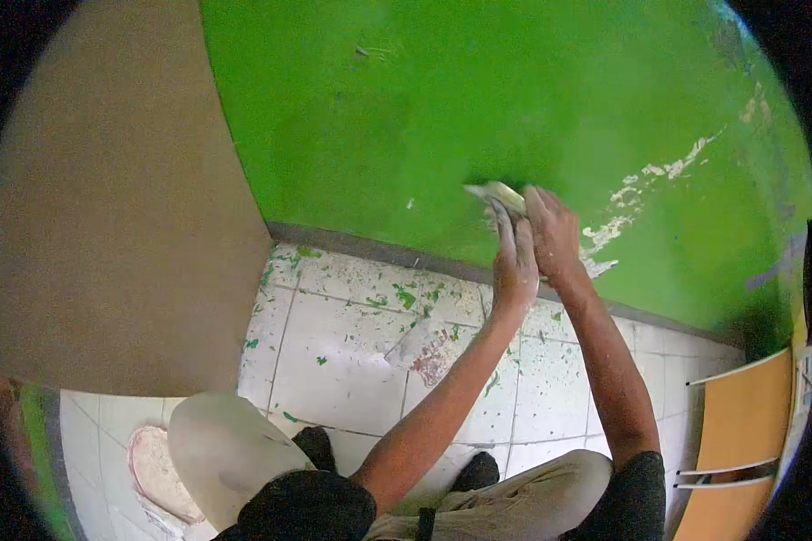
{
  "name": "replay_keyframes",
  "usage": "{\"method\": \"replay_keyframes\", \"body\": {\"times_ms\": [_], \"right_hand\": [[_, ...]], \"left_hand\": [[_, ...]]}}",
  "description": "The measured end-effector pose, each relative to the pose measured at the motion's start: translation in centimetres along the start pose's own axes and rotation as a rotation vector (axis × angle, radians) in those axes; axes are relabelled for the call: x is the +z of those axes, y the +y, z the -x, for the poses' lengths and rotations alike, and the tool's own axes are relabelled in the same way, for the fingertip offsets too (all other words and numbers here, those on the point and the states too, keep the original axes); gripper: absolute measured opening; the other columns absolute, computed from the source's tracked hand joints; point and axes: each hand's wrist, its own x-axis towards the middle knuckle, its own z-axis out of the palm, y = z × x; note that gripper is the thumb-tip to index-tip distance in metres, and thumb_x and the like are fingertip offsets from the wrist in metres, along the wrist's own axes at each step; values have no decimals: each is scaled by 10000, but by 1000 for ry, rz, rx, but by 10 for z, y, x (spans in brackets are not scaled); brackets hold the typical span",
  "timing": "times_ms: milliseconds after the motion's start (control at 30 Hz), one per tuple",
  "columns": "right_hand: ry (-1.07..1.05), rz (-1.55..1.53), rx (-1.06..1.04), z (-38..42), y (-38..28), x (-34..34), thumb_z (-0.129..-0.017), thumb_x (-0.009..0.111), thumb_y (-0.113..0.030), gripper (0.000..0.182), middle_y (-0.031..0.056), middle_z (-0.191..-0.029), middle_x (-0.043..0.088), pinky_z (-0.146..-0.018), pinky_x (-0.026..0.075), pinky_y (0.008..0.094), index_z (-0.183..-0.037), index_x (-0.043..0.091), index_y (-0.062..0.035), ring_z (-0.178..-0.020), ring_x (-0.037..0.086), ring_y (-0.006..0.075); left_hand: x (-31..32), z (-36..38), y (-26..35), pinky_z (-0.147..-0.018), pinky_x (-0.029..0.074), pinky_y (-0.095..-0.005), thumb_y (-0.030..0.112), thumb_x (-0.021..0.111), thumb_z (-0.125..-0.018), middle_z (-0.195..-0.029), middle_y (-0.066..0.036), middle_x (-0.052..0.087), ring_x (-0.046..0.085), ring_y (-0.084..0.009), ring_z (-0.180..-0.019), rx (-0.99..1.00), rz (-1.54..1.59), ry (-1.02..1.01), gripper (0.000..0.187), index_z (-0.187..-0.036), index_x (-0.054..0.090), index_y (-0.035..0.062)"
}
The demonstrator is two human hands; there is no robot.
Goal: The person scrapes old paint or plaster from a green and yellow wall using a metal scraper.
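Both hands are together at the green wall (478,99), a little above its base. My right hand (553,230) is closed around the handle end of a scraper (496,193), whose pale blade lies against the wall. My left hand (514,261) is beside it, its fingers stretched up and pressed against the tool from below. White dust covers the fingers. To the right of the hands, a jagged line of bare white patches (618,216) crosses the green paint. What lies under the right palm is hidden.
White floor tiles (334,370) hold green paint flakes and a dusty flat piece (429,352). A brown panel (117,198) stands at the left. A container of pale material (167,469) is by the left knee. Orange-topped furniture (744,419) stands at the right.
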Motion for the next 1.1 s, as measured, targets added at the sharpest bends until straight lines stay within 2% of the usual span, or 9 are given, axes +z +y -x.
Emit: {"method": "replay_keyframes", "body": {"times_ms": [33, 133, 267, 333, 400, 467, 567, 1000, 1100], "right_hand": [[-51, 23, 60, 11, 10, 7, -812, 655, -187, 252, 138, -887, 620, -652, 506, 477, -990, 528, -61, -812, 625, 369], [-95, 22, -85, 53, 47, 56, -811, 672, -194, 284, 138, -908, 638, -653, 516, 473, -1024, 540, -61, -843, 643, 364], [-84, -59, 7, 46, 40, 37, -812, 689, -189, 245, 155, -924, 659, -691, 539, 462, -993, 584, -61, -862, 656, 370], [-42, -25, 38, 34, 25, 13, -806, 690, -180, 233, 153, -906, 653, -688, 536, 461, -978, 586, -62, -849, 654, 368], [7, 24, 57, 41, 31, 22, -800, 690, -171, 220, 151, -888, 648, -685, 533, 460, -962, 588, -63, -835, 652, 366], [-79, -111, 54, 72, 60, 64, -793, 685, -162, 213, 147, -849, 622, -692, 527, 469, -953, 583, -65, -809, 641, 363], [-219, 36, -52, 92, 50, 70, -803, 670, -164, 234, 148, -852, 617, -733, 537, 476, -998, 579, -73, -810, 638, 367], [-4, -67, 2, 90, 64, 51, -779, 698, -174, 240, 138, -829, 590, -632, 492, 481, -945, 552, -79, -766, 617, 363], [29, -90, 120, 79, 55, 36, -783, 691, -168, 219, 135, -802, 586, -603, 464, 470, -927, 558, -69, -740, 598, 363]], "left_hand": [[-2, 5, -4, -1050, 418, -452, 483, 356, -1064, -1451, -337, 445, 513, -443, -1296, -123, 58, -91, 770, -1594, 11, 44], [-3, 10, -66, -1048, 414, -453, 495, 377, -1057, -1448, -338, 451, 490, -449, -1318, -546, 218, -109, 784, -1596, 20, 53], [-3, 10, -75, -1069, 410, -427, 491, 402, -1051, -1491, -319, 412, 467, -431, -1347, -428, 344, -96, 795, -1594, 30, 45], [1, -2, -66, -869, 608, -466, 582, 431, -1012, -1544, -230, 356, 641, -411, -1122, -115, -126, -208, 824, -1598, -46, 250], [3, 8, -53, -814, 630, -510, 571, 428, -1013, -1500, -242, 413, 680, -379, -1042, -97, -163, -176, 799, -1596, -2, 233], [0, 24, -31, -811, 627, -489, 531, 443, -1022, -1435, -234, 494, 680, -292, -1005, -582, 315, -108, 776, -1591, 86, 143], [-16, 31, -70, -762, 640, -462, 496, 461, -1028, -1380, -226, 535, 699, -277, -924, -649, 376, -155, 770, -1597, 81, 144], [2, 33, -72, -666, 655, -400, 451, 463, -1029, -1463, -216, 425, 712, -352, -913, -631, 267, -192, 764, -1603, 25, 205], [11, 16, -86, -676, 653, -418, 477, 453, -1027, -1429, -216, 463, 712, -315, -909, -142, -216, -294, 759, -1596, 35, 200]]}}
